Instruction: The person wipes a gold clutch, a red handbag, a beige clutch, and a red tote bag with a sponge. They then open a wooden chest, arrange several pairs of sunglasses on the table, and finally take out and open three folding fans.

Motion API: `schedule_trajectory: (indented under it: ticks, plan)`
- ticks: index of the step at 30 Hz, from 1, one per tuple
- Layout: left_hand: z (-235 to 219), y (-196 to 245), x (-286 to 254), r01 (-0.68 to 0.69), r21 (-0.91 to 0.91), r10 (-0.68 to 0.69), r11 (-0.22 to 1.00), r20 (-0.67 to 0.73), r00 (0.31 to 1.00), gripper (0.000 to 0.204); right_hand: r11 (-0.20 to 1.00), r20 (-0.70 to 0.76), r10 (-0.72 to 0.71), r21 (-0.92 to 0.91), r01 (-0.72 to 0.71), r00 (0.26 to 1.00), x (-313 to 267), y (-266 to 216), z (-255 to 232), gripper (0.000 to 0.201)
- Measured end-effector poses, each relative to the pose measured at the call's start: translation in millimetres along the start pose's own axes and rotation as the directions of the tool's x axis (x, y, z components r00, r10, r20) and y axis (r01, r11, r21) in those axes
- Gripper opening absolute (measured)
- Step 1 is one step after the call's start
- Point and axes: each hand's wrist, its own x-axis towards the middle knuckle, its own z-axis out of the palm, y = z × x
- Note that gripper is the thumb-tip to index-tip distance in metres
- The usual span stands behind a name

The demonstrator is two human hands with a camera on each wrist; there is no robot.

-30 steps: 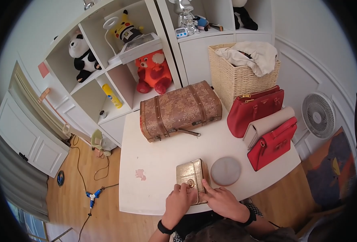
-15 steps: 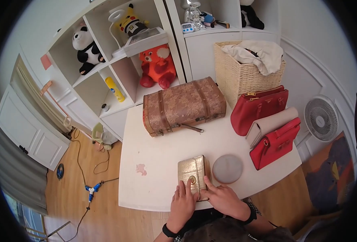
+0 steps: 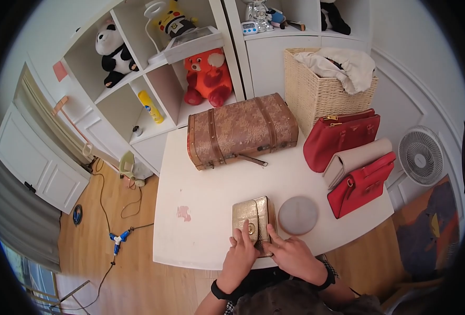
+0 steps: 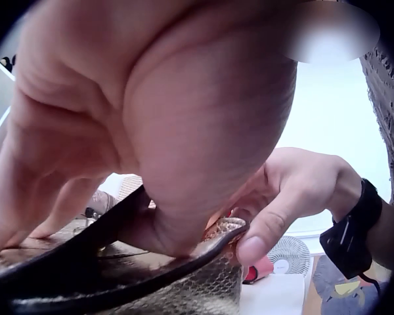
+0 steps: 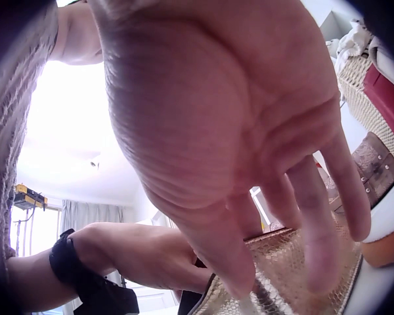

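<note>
A small gold, textured handbag (image 3: 245, 210) lies near the table's front edge, its round metal clasp (image 3: 251, 228) facing up. My left hand (image 3: 239, 261) is at its near left part, the index finger beside the clasp. In the left wrist view, the left thumb (image 4: 161, 230) is tucked at a dark-edged flap while the fingers lie on top. My right hand (image 3: 295, 258) rests along the bag's right side with fairly straight fingers. In the right wrist view, its spread fingers (image 5: 322, 256) lie over the gold surface. The thumb's contact is partly hidden.
Right of the bag is a round grey disc (image 3: 298, 215). A brown patterned suitcase (image 3: 243, 131) stands at the back of the white table (image 3: 190, 241). Two red handbags and a beige one (image 3: 356, 157) stand at the right, before a wicker basket (image 3: 332, 100).
The left fingers, bent at the clasp at first, straightened lower on the bag; now the index finger reaches beside the clasp. The right hand stays along the bag's side. The head view has shifted.
</note>
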Motion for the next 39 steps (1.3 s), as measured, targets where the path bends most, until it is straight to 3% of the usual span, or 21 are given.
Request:
schedule_trajectory:
  ticks: [1, 3, 4, 5, 6, 7, 10, 12, 13, 15, 17, 19, 20, 23, 24, 27, 28, 29, 31, 34, 39]
  plan:
    - [3, -4, -2, 0.004, -0.003, -0.004, 1.000, -0.001, 1.000, 0.079, 1.000, 0.004, -0.002, -0.001, 0.002, 1.000, 0, 0, -1, 0.033]
    - [7, -14, -8, -0.169, 0.198, 0.194, 0.965, -0.111, 0.975, 0.074, 1.000, -0.008, 0.006, -0.005, -0.006, 1.000, 0, 0, 0, 0.036]
    - [-2, -15, -8, -0.167, 0.199, 0.191, 0.966, -0.109, 0.976, 0.074, 1.000, -0.006, 0.005, -0.002, -0.005, 1.000, 0, 0, -1, 0.036]
    - [-18, -14, -8, 0.034, -0.012, -0.034, 0.999, -0.034, 0.999, 0.073, 1.000, -0.003, 0.020, -0.006, -0.020, 1.000, 0, -1, -1, 0.037]
    - [-29, -17, -9, 0.252, -0.201, -0.240, 0.947, 0.083, 0.967, 0.072, 0.999, -0.001, 0.033, -0.010, -0.033, 0.999, 0, -1, -1, 0.037]
    - [-21, -35, -14, 0.137, -0.164, -0.159, 0.977, -0.136, 0.978, 0.065, 1.000, 0.000, 0.030, -0.006, -0.030, 1.000, -1, -1, 0, 0.037]
    - [-25, -57, -28, 0.236, -0.194, -0.261, 0.952, -0.112, 0.959, 0.065, 1.000, -0.009, 0.024, -0.010, -0.024, 1.000, -1, 1, 1, 0.035]
    - [-28, -61, -35, 0.432, -0.211, -0.447, 0.877, -0.027, 0.894, 0.066, 0.999, -0.033, 0.036, -0.001, -0.036, 0.999, -1, 2, 4, 0.033]
    - [-25, -62, -38, 0.434, -0.214, -0.449, 0.875, -0.029, 0.893, 0.066, 0.999, -0.031, 0.032, -0.003, -0.032, 0.999, -1, 1, 3, 0.033]
    - [-21, -60, -42, 0.254, 0.020, -0.219, 0.967, -0.443, 0.869, 0.066, 0.999, 0.000, 0.051, -0.014, -0.051, 0.999, 0, -1, 1, 0.036]
    - [-15, -54, -45, 0.310, -0.046, -0.302, 0.950, -0.393, 0.868, 0.064, 0.999, -0.013, 0.047, 0.004, -0.047, 0.999, 0, -1, 1, 0.036]
    - [-8, -49, -44, 0.145, 0.324, -0.052, 0.935, -0.280, 0.959, 0.059, 0.999, -0.026, 0.045, 0.020, -0.045, 0.999, 0, 0, 0, 0.035]
    - [-4, -43, -44, 0.109, 0.229, -0.059, 0.967, -0.212, 0.976, 0.054, 0.998, 0.006, 0.046, 0.053, -0.046, 0.999, -1, 1, -1, 0.039]
    - [30, -57, -42, 0.024, 0.155, 0.008, 0.988, -0.201, 0.980, 0.053, 0.983, 0.069, 0.058, 0.169, -0.069, 0.996, -3, 3, -18, 0.050]
    - [33, -61, -42, 0.037, 0.101, -0.018, 0.994, -0.187, 0.982, 0.053, 0.961, 0.100, 0.075, 0.258, -0.099, 0.992, -4, 4, -24, 0.058]
    - [19, -58, -41, 0.005, 0.029, -0.001, 1.000, -0.162, 0.987, 0.052, 0.947, 0.056, 0.133, 0.289, -0.143, 0.990, -12, 27, -28, 0.071]
    - [17, -56, -42, 0.007, 0.027, -0.002, 1.000, -0.167, 0.986, 0.052, 0.971, 0.090, 0.205, 0.110, -0.214, 0.975, -13, 30, -31, 0.074]
    - [16, -54, -43, 0.001, 0.055, 0.007, 0.998, -0.154, 0.988, 0.052, 0.972, 0.087, 0.200, 0.107, -0.209, 0.976, -15, 33, -28, 0.074]
    - [16, -50, -42, -0.005, 0.085, 0.017, 0.996, -0.145, 0.989, 0.052, 0.841, 0.099, 0.431, -0.405, -0.360, 0.897, -17, 38, -18, 0.079]
    - [20, -42, -43, -0.008, 0.116, 0.022, 0.993, -0.115, 0.993, 0.054, 0.874, 0.197, 0.470, -0.241, -0.422, 0.860, -8, 48, -16, 0.080]
    - [31, -33, -37, -0.002, 0.221, 0.026, 0.975, -0.106, 0.994, 0.053, 0.889, 0.079, 0.437, -0.193, -0.416, 0.896, 6, 75, -2, 0.068]
